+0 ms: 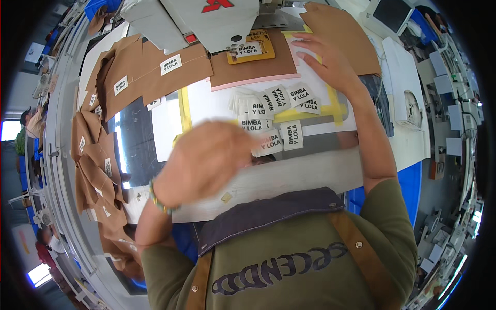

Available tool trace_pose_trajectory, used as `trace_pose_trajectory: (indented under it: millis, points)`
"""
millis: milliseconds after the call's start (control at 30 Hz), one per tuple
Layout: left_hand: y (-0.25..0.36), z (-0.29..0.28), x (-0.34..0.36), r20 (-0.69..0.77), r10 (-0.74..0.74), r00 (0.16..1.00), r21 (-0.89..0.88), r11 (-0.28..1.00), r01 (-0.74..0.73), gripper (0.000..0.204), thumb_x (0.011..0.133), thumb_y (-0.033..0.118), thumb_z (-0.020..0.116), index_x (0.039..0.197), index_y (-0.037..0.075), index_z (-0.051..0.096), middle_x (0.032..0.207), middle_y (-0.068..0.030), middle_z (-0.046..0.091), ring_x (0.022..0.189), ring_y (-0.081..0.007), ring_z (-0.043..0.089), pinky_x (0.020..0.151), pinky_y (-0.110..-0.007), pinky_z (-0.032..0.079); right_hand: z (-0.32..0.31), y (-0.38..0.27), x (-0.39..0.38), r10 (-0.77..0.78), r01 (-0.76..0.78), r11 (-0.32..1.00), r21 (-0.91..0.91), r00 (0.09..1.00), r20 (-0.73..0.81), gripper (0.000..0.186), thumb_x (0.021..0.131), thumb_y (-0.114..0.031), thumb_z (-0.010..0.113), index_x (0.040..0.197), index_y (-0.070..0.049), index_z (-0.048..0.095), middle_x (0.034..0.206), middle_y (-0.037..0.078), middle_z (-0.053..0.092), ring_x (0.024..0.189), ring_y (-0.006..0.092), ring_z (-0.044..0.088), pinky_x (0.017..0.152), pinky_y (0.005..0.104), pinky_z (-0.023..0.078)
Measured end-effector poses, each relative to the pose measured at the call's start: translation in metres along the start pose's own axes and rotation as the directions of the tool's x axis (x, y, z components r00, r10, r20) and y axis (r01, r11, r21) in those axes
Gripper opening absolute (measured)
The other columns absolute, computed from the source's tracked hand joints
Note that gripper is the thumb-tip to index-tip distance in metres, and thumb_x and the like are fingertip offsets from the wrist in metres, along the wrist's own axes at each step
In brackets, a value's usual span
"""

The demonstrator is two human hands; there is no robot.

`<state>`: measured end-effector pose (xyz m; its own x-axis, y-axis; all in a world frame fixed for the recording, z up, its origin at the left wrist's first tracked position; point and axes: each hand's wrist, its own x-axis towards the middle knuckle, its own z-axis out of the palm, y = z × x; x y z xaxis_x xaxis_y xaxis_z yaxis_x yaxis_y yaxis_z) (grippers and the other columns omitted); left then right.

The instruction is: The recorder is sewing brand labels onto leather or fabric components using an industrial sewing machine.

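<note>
My left hand, smeared by motion, hovers low over the worktable beside a pile of white printed labels; whether it holds anything is unclear. My right hand has its fingers apart at the right edge of a brown panel, which has pink strips along its edges. On that panel, beneath the sewing machine head, lies a yellow template frame with a white label inside it. The panel rests over a white sheet marked with yellow tape.
Brown pieces with labels cover the table's left side and hang over its edge. More brown sheets lie at back right. A white machine housing stands at right, a blue bin below. Two other people appear far left.
</note>
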<state>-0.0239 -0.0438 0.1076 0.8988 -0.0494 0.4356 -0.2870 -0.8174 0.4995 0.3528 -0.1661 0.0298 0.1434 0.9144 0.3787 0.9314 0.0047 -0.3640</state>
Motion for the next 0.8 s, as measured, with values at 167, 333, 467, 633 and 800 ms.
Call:
trace_pose_trajectory:
  millis: [167,333,467,633,800]
  points:
    - [-0.106,0.036,0.002,-0.030,-0.304,0.952,0.341,0.892,0.295,0.061,0.100,0.017,0.074,0.157,0.005,0.055,0.158,-0.0142,0.058,0.152,-0.0429,0.046,0.123,-0.050,0.041,0.009,0.023,-0.015,0.224,-0.193,0.950,0.247,0.969,-0.104,0.026,0.107,-0.019,0.068,0.127,-0.006,0.077,0.146,0.007,0.070,0.130,0.0284,0.065,0.108,0.0396,0.052]
    - [-0.147,0.051,0.016,-0.015,-0.303,0.953,0.421,0.862,0.281,0.058,0.101,0.023,0.073,0.155,0.008,0.058,0.161,-0.0092,0.056,0.159,-0.0411,0.036,0.127,-0.051,0.037,0.008,0.036,-0.017,0.007,0.010,0.996,0.093,0.984,-0.176,0.023,0.105,-0.014,0.068,0.122,-0.003,0.078,0.141,0.008,0.073,0.126,0.0301,0.067,0.105,0.0401,0.053]
    - [-0.160,0.054,0.031,-0.011,-0.326,0.945,0.323,0.894,0.312,0.046,0.102,0.023,0.071,0.145,0.007,0.067,0.160,-0.0069,0.058,0.154,-0.0403,0.042,0.126,-0.051,0.037,0.008,0.038,-0.017,0.050,-0.033,0.992,0.119,0.989,-0.139,0.021,0.104,-0.014,0.069,0.119,-0.003,0.079,0.139,0.009,0.073,0.129,0.0309,0.066,0.108,0.0405,0.052]
    - [-0.161,0.057,0.032,-0.031,-0.295,0.955,0.318,0.903,0.290,0.043,0.102,0.022,0.072,0.143,0.008,0.069,0.157,-0.0058,0.060,0.150,-0.0396,0.045,0.126,-0.051,0.038,0.013,0.034,-0.016,-0.003,0.019,0.993,0.113,0.991,-0.137,0.020,0.103,-0.014,0.071,0.116,-0.002,0.079,0.138,0.011,0.073,0.129,0.0325,0.066,0.110,0.0417,0.052]
    - [-0.162,0.056,0.032,-0.029,-0.287,0.957,0.331,0.901,0.280,0.044,0.101,0.023,0.073,0.143,0.010,0.069,0.157,-0.0049,0.059,0.150,-0.0389,0.045,0.126,-0.051,0.038,0.013,0.035,-0.014,-0.002,0.015,0.996,0.091,0.990,-0.143,0.020,0.102,-0.013,0.071,0.116,-0.001,0.079,0.136,0.011,0.074,0.128,0.0322,0.066,0.109,0.0419,0.052]
